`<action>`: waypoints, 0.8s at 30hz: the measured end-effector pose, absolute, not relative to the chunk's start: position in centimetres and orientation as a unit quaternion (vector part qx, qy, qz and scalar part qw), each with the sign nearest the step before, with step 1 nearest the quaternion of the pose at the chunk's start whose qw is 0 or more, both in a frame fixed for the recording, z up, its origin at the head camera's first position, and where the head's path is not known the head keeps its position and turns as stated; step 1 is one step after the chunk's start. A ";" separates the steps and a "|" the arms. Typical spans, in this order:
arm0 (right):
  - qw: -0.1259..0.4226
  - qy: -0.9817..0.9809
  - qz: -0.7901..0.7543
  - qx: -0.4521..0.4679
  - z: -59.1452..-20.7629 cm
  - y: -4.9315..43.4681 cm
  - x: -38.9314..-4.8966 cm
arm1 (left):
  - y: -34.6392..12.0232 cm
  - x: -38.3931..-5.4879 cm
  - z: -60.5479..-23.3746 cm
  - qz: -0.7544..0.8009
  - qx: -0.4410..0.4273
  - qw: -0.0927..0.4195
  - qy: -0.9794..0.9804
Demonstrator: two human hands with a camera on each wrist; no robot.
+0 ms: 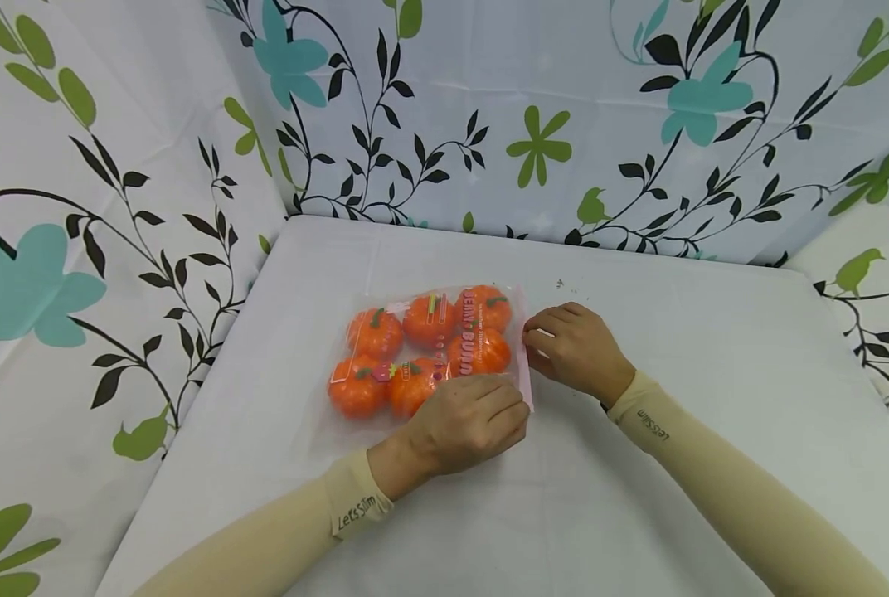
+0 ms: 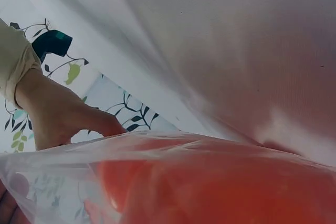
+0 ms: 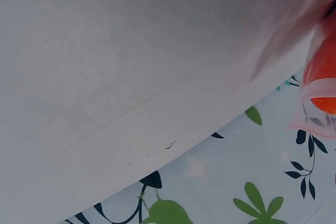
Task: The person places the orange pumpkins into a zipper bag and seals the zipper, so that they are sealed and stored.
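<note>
A clear plastic bag (image 1: 444,332) with pink lettering and a pink strip along its right edge lies on the white table. Several small orange pumpkins (image 1: 375,333) with green stems fill it. My left hand (image 1: 463,424) grips the bag's near right corner with curled fingers. At the far part of the same edge, my right hand (image 1: 579,352) pinches the pink strip. The left wrist view shows the right hand (image 2: 58,114) at the bag's rim, behind the stretched plastic (image 2: 157,150). Only a corner of the bag (image 3: 320,106) enters the right wrist view.
White cloth covers the table (image 1: 676,332). Small dark specks (image 1: 561,285) mark it beyond the right hand. A curtain (image 1: 474,99) with leaves, flowers and birds hangs behind the far edge and continues along both sides.
</note>
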State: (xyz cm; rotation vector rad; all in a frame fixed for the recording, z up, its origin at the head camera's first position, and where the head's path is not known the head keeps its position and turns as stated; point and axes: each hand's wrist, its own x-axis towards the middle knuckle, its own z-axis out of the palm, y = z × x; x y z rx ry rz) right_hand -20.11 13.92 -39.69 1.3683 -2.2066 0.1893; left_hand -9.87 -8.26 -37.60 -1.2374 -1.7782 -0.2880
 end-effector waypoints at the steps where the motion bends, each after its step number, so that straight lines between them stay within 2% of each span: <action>1: 0.267 -0.819 0.067 0.504 -39.7 13.9 -20.3 | -8.3 -9.9 -37.5 -0.116 -0.504 0.464 -0.720; 6: 0.260 -0.837 0.047 0.480 -39.6 14.2 -21.6 | -8.3 -10.0 -37.2 -0.123 -0.510 0.473 -0.708; 13: 0.257 -0.847 0.034 0.464 -39.6 14.2 -23.4 | -8.2 -10.0 -37.1 -0.141 -0.510 0.462 -0.712; 24: 0.293 -0.830 0.042 0.474 -40.0 14.1 -25.4 | -7.2 -10.2 -38.0 -0.197 -0.495 0.437 -0.725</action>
